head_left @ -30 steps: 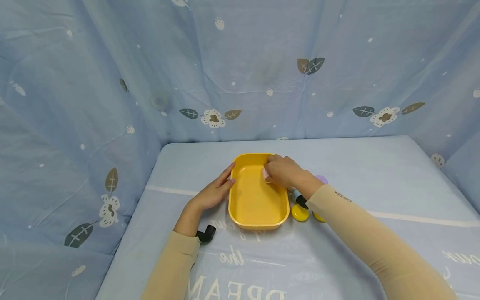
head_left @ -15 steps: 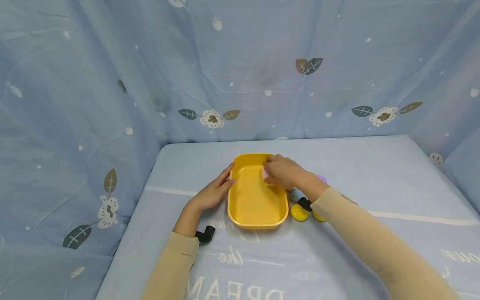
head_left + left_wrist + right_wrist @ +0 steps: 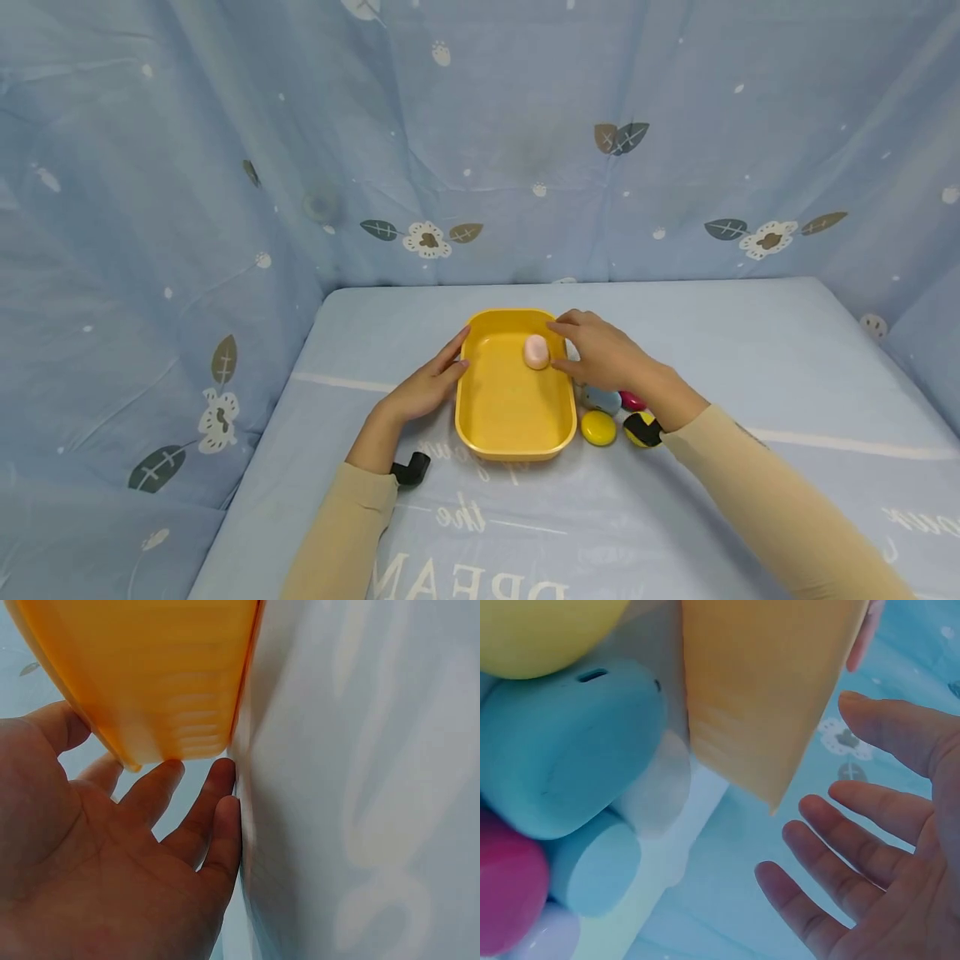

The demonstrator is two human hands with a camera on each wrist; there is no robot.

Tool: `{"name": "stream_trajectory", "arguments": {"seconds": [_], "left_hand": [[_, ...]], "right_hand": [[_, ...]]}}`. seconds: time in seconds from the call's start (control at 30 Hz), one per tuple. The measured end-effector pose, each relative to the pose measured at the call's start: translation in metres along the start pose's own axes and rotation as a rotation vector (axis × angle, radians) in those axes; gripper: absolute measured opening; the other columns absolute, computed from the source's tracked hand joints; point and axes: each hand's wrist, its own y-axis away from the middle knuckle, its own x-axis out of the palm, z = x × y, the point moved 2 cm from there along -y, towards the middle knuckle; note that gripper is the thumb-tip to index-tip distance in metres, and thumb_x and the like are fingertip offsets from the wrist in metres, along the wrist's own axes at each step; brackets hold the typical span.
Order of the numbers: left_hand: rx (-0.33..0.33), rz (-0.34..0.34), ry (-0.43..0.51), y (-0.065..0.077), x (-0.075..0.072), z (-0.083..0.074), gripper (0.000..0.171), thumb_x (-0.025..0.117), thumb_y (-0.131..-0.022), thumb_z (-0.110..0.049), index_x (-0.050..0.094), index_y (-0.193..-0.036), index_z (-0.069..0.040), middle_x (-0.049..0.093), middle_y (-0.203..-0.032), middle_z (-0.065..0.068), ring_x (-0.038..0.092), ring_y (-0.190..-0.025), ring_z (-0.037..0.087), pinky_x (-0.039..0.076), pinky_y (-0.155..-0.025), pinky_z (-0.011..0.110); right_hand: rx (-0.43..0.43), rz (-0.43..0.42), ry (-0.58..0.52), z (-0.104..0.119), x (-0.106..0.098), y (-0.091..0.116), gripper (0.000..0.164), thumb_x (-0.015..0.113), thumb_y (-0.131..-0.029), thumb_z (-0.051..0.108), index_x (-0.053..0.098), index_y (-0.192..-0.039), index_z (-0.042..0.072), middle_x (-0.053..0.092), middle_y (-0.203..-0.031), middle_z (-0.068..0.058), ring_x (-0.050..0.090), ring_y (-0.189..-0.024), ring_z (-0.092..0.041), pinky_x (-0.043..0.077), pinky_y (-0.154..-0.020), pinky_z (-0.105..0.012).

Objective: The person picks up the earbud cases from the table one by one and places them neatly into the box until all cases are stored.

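Note:
A yellow rectangular tray (image 3: pixel 510 421) stands on the cloth-covered table. Inside it, near the right wall, lies a small pale pink rounded piece (image 3: pixel 536 352). My left hand (image 3: pixel 426 387) rests at the tray's left side, thumb at the rim; in the left wrist view its loosely extended fingers (image 3: pixel 152 791) meet the outer wall. My right hand (image 3: pixel 607 354) hovers over the tray's right rim, fingers spread and holding nothing, thumb and fingertips just right of the pale pink piece. In the right wrist view the fingers (image 3: pixel 840 889) are apart, beside the tray's outer wall (image 3: pixel 757 690).
Close to the tray's right side sit a yellow round piece (image 3: pixel 598 427), another yellow one (image 3: pixel 637 429) partly behind the wrist camera, a blue rounded piece with a slot (image 3: pixel 577 750), a magenta piece (image 3: pixel 510 885) and a light blue cylinder (image 3: pixel 596 862). A patterned curtain (image 3: pixel 510 167) hangs behind.
My right hand has let go of the pale pink piece, leaving it in the tray, and has moved right with fingers spread. My left hand stays at the tray's side.

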Motion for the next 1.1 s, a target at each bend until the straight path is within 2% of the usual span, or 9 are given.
{"name": "stream_trajectory", "arguments": {"seconds": [0.2,0.3,0.53,0.77,1.1], "left_hand": [[-0.005,0.001,0.002,-0.001,0.000,-0.001,0.058,0.041,-0.111,-0.046,0.013,-0.162,-0.053,0.013,-0.174,-0.012,0.020,-0.161,0.024,0.017,-0.131,0.053],[0.005,0.005,0.005,-0.001,0.000,-0.002,0.059,0.041,-0.111,-0.047,0.013,-0.163,-0.051,0.012,-0.174,-0.011,0.019,-0.161,0.023,0.016,-0.131,0.053],[0.024,0.012,0.000,0.000,0.000,-0.002,0.060,0.040,-0.111,-0.046,0.012,-0.165,-0.046,0.010,-0.175,-0.010,0.017,-0.161,0.024,0.015,-0.131,0.052],[0.006,0.000,-0.012,0.003,0.000,-0.001,0.060,0.041,-0.111,-0.047,0.012,-0.163,-0.051,0.011,-0.175,-0.011,0.018,-0.161,0.025,0.014,-0.131,0.054],[0.001,-0.003,-0.013,0.003,0.002,-0.002,0.061,0.042,-0.111,-0.045,0.012,-0.164,-0.048,0.012,-0.175,-0.008,0.017,-0.162,0.026,0.014,-0.131,0.054]], "right_hand": [[0.047,-0.018,-0.026,-0.009,-0.003,0.020,0.061,0.077,-0.095,0.032,0.057,-0.147,0.006,0.057,-0.145,-0.015,0.055,-0.132,-0.035,0.052,-0.108,-0.055],[0.073,-0.024,-0.030,-0.013,-0.003,0.029,0.057,0.078,-0.094,0.033,0.061,-0.142,0.006,0.060,-0.141,-0.013,0.056,-0.130,-0.034,0.051,-0.108,-0.055],[0.113,-0.029,-0.046,-0.022,0.002,0.047,0.046,0.082,-0.091,0.033,0.069,-0.127,0.008,0.065,-0.128,-0.010,0.062,-0.113,-0.031,0.056,-0.096,-0.051],[0.197,0.023,-0.070,-0.029,0.013,0.057,0.039,0.082,-0.090,0.035,0.071,-0.119,0.011,0.067,-0.117,-0.006,0.061,-0.096,-0.021,0.058,-0.087,-0.044],[0.227,0.022,-0.055,-0.033,0.022,0.062,0.036,0.084,-0.088,0.031,0.072,-0.114,0.009,0.068,-0.106,-0.003,0.060,-0.091,-0.019,0.058,-0.087,-0.043]]}}
